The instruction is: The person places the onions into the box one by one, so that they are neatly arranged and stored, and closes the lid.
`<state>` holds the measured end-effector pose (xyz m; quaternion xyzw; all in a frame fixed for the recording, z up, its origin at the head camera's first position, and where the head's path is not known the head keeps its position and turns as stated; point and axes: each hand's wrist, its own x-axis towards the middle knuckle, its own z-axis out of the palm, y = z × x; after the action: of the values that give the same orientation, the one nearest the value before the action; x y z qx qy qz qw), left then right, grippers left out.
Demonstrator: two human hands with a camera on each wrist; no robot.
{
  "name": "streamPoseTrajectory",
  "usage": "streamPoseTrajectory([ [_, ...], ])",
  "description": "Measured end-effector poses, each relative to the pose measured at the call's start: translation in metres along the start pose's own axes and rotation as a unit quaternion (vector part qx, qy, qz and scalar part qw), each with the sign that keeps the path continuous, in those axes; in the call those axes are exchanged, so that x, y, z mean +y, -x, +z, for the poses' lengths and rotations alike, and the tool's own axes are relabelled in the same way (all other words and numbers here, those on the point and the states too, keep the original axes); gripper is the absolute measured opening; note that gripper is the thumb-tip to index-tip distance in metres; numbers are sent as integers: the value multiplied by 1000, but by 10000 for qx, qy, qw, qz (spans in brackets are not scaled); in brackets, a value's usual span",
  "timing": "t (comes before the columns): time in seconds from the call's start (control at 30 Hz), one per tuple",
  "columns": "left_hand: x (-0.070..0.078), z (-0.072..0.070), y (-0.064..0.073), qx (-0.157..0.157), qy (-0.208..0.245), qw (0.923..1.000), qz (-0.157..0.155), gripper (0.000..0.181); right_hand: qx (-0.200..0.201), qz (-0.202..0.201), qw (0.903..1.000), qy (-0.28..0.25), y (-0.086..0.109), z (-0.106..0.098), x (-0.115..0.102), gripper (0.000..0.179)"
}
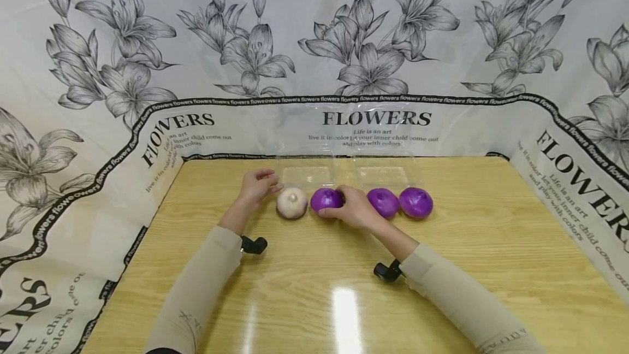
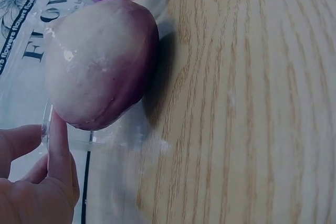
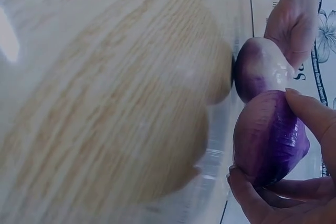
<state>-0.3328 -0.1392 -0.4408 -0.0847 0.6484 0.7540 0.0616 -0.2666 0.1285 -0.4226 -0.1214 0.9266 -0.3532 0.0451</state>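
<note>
My right hand [image 1: 354, 209] grips a shiny purple onion [image 1: 325, 201], thumb on one side and fingers on the other. In the right wrist view this onion [image 3: 270, 137] sits close to a pale bulb [image 3: 260, 69], white with a purple side. My left hand [image 1: 257, 187] is left of that pale bulb [image 1: 292, 204]. Its thumb and a finger [image 2: 59, 145] pinch the edge of a clear plastic box [image 1: 307, 175], as the left wrist view shows. Two more purple onions [image 1: 383, 202] [image 1: 416, 202] lie right of my right hand.
A second clear plastic box [image 1: 385, 173] stands behind the onions, its raised lid against the printed cloth [image 1: 265, 124]. The cloth walls the wooden table [image 1: 304, 288] at the back and sides. A black wrist camera mount [image 1: 388, 271] hangs below each forearm.
</note>
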Motion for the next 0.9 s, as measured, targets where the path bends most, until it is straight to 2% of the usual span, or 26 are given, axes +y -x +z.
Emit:
streamPoseTrajectory([
  [0.43,-4,-1,2,-28,-12,9999,110,47,-265,-84,9993,-244,9,-26,-11,87],
  [0.63,-5,-1,3,-24,47,10000,21,48,-296,-285,9985,-355,5,-33,-13,87],
  [0.9,-3,1,4,-1,88,9999,108,48,-166,-531,9971,-528,-4,-37,-20,85],
])
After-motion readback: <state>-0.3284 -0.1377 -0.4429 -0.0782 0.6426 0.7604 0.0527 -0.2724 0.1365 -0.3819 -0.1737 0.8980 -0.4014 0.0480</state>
